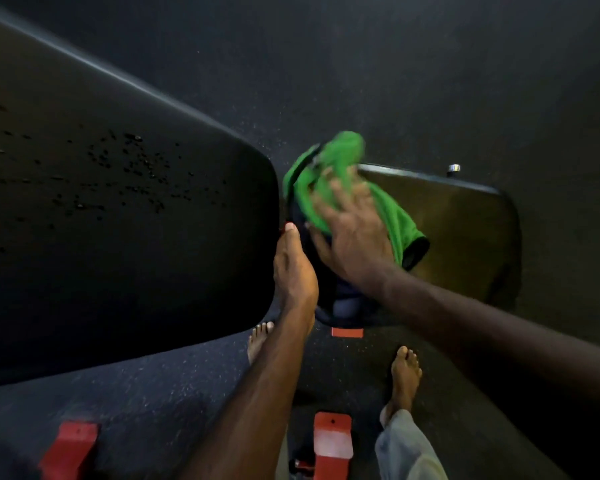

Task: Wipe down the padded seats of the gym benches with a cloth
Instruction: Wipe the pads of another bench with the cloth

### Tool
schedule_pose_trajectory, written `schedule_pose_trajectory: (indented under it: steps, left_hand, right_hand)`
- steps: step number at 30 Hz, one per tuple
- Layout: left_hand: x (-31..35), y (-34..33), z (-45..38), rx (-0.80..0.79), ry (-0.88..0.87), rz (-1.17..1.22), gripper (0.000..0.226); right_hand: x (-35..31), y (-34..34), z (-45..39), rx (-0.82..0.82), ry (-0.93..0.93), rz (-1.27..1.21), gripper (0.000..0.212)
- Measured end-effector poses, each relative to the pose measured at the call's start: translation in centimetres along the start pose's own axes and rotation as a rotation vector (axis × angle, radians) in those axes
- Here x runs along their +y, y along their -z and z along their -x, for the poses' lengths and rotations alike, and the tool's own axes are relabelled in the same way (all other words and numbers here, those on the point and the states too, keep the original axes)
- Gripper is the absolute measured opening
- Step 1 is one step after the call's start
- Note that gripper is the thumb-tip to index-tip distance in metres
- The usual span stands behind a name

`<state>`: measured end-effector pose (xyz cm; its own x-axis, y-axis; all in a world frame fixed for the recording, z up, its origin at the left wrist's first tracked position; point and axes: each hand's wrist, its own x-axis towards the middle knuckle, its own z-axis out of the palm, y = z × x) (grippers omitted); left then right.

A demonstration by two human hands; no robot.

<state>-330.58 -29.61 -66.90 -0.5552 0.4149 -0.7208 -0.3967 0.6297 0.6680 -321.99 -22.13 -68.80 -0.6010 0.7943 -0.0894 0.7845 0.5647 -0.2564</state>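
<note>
While I stand barefoot between the red frame feet point(332, 441) on the dark speckled floor point(430, 81), the big black back pad point(118, 209) fills the left of my view, its long axis running from the upper left down toward the middle, its rounded end pointing right at the seat. Small droplets are scattered across its surface.

My left hand point(293, 268) rests at that rounded end, fingers curled against the pad's edge, the thumb tip up by a small red part; whether it truly grips the edge or only leans there I cannot tell.

Right of it, my right hand point(352, 230) lies spread, fingers straight, pressing the green cloth point(329, 178) down where the gap meets the seat pad point(465, 223). The cloth is blurred, bunched, one end lifted toward the top, the other trailing right over the seat. The brownish-lit seat stretches away to the right, its wider end farthest from the back pad.

Beyond its far corner a small shiny metal knob point(453, 169) stands. My right forearm crosses over the seat's near edge and the dark frame joint point(343, 306) beneath.
</note>
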Motion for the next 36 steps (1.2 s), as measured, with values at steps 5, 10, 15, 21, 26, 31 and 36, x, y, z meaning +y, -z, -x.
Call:
schedule_pose_trajectory:
  steps: [5,10,15,21,26,31,36]
  left_hand:
    - [-0.9,0.1,-0.1,-0.019,-0.019,-0.005,0.071]
    - [-0.8,0.2,0.4,0.004,0.006,0.012,0.072]
    - [-1.4,0.7,0.9,0.042,-0.047,-0.098,0.060]
    - [-1.8,0.1,1.1,0.063,-0.124,-0.125,0.051]
    - [-1.5,-0.1,1.6,0.083,-0.232,-0.131,0.059]
    - [-1.8,-1.4,1.6,0.096,-0.328,-0.169,0.062]
    - [-1.6,-3.1,2.3,0.151,-0.417,-0.217,0.069]
  right_hand:
    - [2.9,1.2,1.2,-0.027,0.112,-0.033,0.054]
    - [-2.8,-0.6,6.1,-0.026,-0.050,-0.130,0.058]
    - [1.9,0.6,8.9,-0.034,0.051,-0.075,0.067]
    - [-3.4,-1.9,13.3,-0.006,-0.023,-0.113,0.061]
    - [2.6,-0.7,15.7,0.053,-0.170,-0.080,0.067]
    - [-3.3,-2.3,15.2,0.214,-0.597,-0.126,0.054]
    - [1.7,-1.3,15.8,0.074,-0.091,-0.056,0.063]
